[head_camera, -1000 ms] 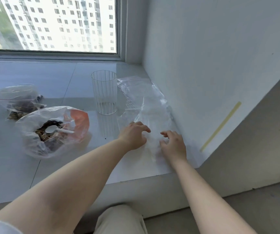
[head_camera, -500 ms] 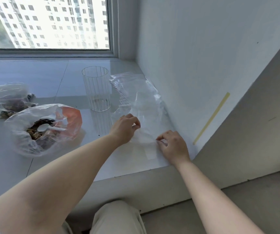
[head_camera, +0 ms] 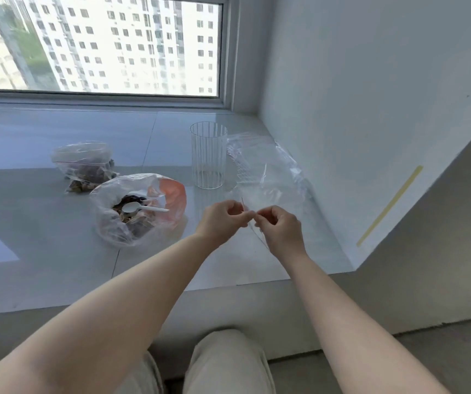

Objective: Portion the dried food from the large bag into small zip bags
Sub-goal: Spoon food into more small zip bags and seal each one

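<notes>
Small zip bag point(head_camera: 252, 223), clear and empty, held just right of frame centre above the tabletop point(head_camera: 58, 265). Left hand point(head_camera: 220, 218) and right hand point(head_camera: 281, 230) each pinch its top edge, fingers curled, tips nearly touching. Film looks featherlight, limp, slippery; best taken at the stiffer zip strip, one lip per hand. Pile of spare bags point(head_camera: 268, 169) behind, beside the ribbed glass point(head_camera: 208, 155). Large bag point(head_camera: 139, 207) left of centre, open, white spoon point(head_camera: 140, 207) inside. Filled bag point(head_camera: 85, 163) upper left.
</notes>
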